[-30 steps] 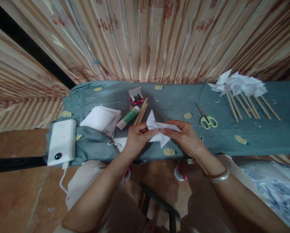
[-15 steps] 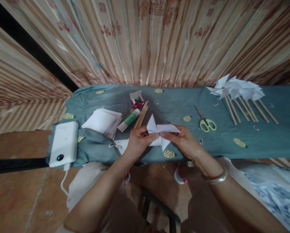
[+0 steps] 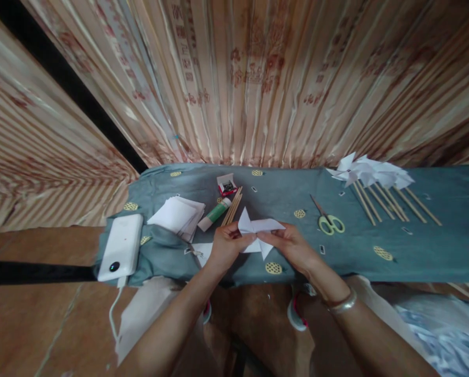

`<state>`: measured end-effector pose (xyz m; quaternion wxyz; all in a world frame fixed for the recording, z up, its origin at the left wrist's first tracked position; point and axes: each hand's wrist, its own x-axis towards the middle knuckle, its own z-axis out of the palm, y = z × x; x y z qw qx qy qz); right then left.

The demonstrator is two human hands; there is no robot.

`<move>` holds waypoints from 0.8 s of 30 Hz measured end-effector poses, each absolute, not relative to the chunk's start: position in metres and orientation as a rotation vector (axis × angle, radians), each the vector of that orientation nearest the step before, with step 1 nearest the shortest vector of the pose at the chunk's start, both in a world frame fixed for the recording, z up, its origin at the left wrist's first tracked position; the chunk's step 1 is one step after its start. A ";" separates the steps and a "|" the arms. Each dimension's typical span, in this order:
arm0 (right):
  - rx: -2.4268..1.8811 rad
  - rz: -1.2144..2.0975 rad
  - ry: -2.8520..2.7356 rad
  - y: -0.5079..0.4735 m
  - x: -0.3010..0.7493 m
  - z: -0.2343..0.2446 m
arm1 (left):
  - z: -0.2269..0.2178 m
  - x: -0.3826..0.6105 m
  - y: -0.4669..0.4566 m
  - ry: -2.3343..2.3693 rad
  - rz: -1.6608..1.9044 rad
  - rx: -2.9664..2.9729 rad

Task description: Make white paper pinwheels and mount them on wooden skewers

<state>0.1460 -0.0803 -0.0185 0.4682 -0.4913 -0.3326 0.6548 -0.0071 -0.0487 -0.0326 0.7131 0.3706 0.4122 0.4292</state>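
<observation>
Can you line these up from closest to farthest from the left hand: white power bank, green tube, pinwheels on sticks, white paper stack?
In the head view, from the left hand:
1. Green tube, just beyond it.
2. White paper stack, to the left.
3. White power bank, farther left.
4. Pinwheels on sticks, far right.

left hand (image 3: 226,247), right hand (image 3: 296,248), gripped pinwheel (image 3: 265,226)

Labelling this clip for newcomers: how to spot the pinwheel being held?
Find the teal cloth. Near its front edge, the left hand and right hand hold a folded white pinwheel. Unlike the pinwheels farther right, with their sticks, it shows none.
</observation>
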 end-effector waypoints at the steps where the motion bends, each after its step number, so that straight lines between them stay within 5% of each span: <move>1: -1.202 1.601 -0.830 -0.080 0.146 -0.019 | -0.032 -0.007 -0.049 0.917 0.954 0.814; 24: -1.102 1.618 -0.834 -0.076 0.136 -0.020 | -0.024 -0.018 -0.057 0.971 1.074 0.832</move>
